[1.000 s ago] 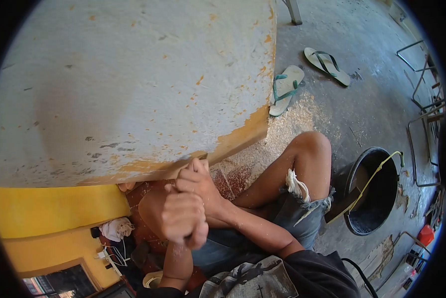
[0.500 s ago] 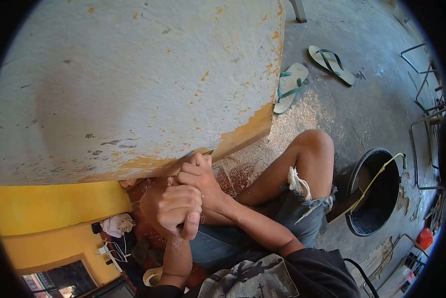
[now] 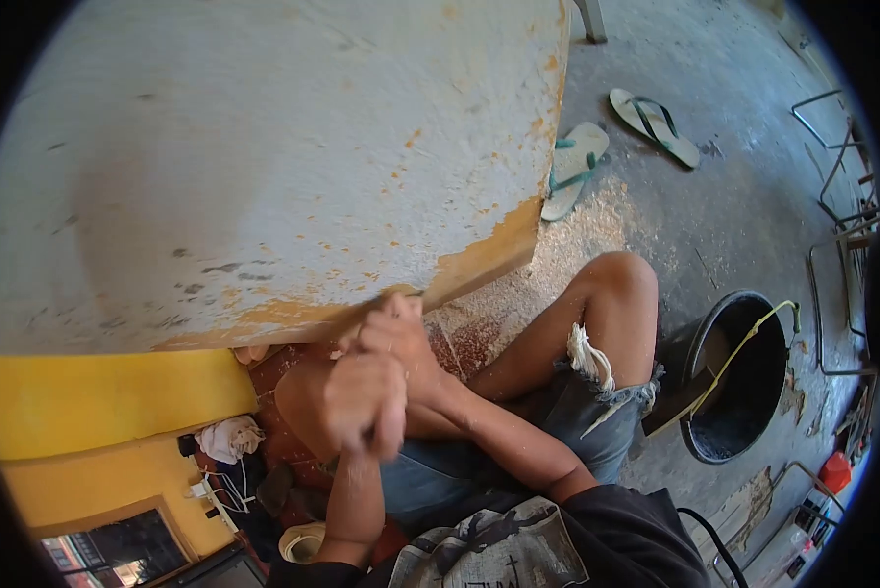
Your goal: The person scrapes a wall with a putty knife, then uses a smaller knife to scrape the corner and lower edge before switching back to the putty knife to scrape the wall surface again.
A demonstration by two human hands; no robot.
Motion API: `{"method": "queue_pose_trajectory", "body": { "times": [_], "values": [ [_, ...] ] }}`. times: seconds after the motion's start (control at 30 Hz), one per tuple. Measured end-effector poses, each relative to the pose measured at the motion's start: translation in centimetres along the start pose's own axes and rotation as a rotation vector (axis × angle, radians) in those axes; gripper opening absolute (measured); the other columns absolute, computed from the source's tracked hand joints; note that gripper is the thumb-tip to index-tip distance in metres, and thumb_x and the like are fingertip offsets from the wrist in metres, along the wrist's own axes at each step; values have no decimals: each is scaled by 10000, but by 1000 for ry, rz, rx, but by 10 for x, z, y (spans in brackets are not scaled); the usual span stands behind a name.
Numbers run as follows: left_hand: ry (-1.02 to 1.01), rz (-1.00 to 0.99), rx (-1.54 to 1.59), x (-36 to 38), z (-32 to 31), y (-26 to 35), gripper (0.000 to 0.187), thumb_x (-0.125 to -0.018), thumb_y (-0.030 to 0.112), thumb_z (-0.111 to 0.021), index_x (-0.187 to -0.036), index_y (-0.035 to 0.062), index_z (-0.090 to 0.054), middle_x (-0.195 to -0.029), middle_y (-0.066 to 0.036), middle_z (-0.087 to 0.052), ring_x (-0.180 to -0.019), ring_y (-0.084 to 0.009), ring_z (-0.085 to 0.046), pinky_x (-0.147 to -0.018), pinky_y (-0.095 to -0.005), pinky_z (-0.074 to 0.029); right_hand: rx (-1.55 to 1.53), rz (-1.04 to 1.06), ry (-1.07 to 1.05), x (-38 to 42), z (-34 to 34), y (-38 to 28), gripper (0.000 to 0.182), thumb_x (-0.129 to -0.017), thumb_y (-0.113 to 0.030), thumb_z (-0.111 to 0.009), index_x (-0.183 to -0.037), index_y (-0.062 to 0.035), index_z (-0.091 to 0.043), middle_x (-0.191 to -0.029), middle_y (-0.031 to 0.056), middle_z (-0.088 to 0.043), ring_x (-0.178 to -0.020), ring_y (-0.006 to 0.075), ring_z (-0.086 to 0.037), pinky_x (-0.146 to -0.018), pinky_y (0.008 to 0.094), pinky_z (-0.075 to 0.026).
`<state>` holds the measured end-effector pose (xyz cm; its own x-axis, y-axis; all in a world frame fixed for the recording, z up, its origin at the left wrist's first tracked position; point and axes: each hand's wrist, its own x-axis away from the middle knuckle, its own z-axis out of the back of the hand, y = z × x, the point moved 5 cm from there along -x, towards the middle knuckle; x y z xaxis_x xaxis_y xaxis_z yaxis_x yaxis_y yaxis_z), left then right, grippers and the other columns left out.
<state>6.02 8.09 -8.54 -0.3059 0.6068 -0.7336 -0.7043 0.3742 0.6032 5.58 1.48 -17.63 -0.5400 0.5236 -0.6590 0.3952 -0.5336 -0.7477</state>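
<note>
My right hand (image 3: 397, 338) is closed in a fist at the lower edge of a large white-painted panel (image 3: 293, 196), where the paint is worn to yellow-orange. A small dark tip (image 3: 415, 294) pokes out past its knuckles against that edge; the rest of whatever it belongs to is hidden, and I cannot tell its kind. Just below and to the left, my left hand (image 3: 366, 400) is also closed, smeared by motion, with its fingers curled close against the right hand. Pale dust speckles both forearms.
Pale shavings (image 3: 582, 235) lie on the floor beside my bent knee (image 3: 616, 284). Two flip-flops (image 3: 656, 127) rest beyond. A black bucket (image 3: 700, 358) with a yellow-green strip across it stands at right, near metal frames (image 3: 832, 245). A crumpled cloth (image 3: 229, 439) lies at left.
My left fist has shifted slightly up and right and is now blurred. The right fist has moved slightly up along the panel edge, still closed. The view has tilted a little.
</note>
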Motion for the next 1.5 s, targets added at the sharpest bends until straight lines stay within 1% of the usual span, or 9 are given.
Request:
{"method": "queue_pose_trajectory", "body": {
  "times": [0.4, 0.57, 0.67, 0.73, 0.83, 0.97, 1.33, 1.4, 1.5],
  "values": [
    [33, 126, -98, 54, -3, 13, 342, -931, 78, -587, -613, -34, -527, -587, -109, -565, -552, -232, -597, -566, -341, -458, 253, 95, -170, 38, 7, -8, 188, -822, -283, -664, -786, -134, -553, -863, 67, -524, -897, 308, -452, -805, 441, -347],
    [120, -13, -295, 87, -14, 72, 261, -870, -6, -648, -631, -1, -546, -636, -116, -592, -630, -270, -669, -604, -363, -519, 297, 119, -208, 58, 41, -57, 389, -754, -303, -687, -1070, -99, -591, -1001, 142, -528, -988, 360, -467, -900, 467, -376],
    [141, -68, -344, 102, -28, 95, 285, -843, -10, -708, -616, 31, -540, -631, -108, -589, -657, -280, -692, -629, -375, -550, 242, -15, -317, 99, 70, -63, 565, -816, -230, -682, -1316, -72, -475, -1110, 165, -524, -1047, 338, -517, -942, 453, -423],
    [74, -100, -317, 112, -46, 104, 283, -837, 36, -757, -628, 53, -567, -656, -103, -610, -688, -276, -706, -648, -382, -568, -286, -515, -388, 144, 73, -4, 592, -901, -160, -640, -1409, -50, -358, -1156, 161, -530, -1072, 277, -560, -939, 403, -472],
    [93, -157, -292, 111, -55, 125, 297, -833, 108, -816, -647, 60, -589, -756, -95, -658, -768, -274, -719, -677, -388, -577, -175, -377, -417, 138, 99, -49, 570, -939, -147, -637, -1422, -64, -345, -1083, 139, -568, -1005, 228, -597, -904, 371, -507],
    [78, -172, -286, 114, -63, 138, 301, -842, 171, -841, -678, 69, -609, -802, -78, -662, -798, -268, -703, -695, -390, -570, 149, -214, -430, 110, 114, -112, 260, -900, -121, -645, -1137, -15, -624, -1099, 127, -651, -985, 310, -663, -864, 380, -530],
    [148, 69, -144, 111, -49, 127, 296, -883, 262, -759, -712, 65, -619, -799, -48, -620, -985, -271, -605, -908, -437, -469, -193, -180, -428, 133, 101, -80, 266, -900, -140, -634, -1129, -4, -628, -1148, 134, -654, -1055, 300, -667, -906, 378, -532],
    [117, 105, -134, 116, -49, 108, 289, -882, 268, -760, -722, 64, -634, -810, -53, -638, -962, -255, -616, -892, -414, -478, -87, -31, -467, 127, 98, -79, 405, -914, -174, -620, -1290, -29, -583, -1180, 145, -656, -1090, 299, -668, -934, 381, -531],
    [64, 111, -196, 120, -55, 96, 288, -870, 232, -775, -708, 56, -615, -801, -48, -629, -947, -264, -620, -912, -425, -490, -551, -367, -544, 105, 89, -96, 536, -936, -114, -579, -1457, -69, -463, -1280, 179, -635, -1115, 307, -669, -976, 395, -537]
  ]
}}
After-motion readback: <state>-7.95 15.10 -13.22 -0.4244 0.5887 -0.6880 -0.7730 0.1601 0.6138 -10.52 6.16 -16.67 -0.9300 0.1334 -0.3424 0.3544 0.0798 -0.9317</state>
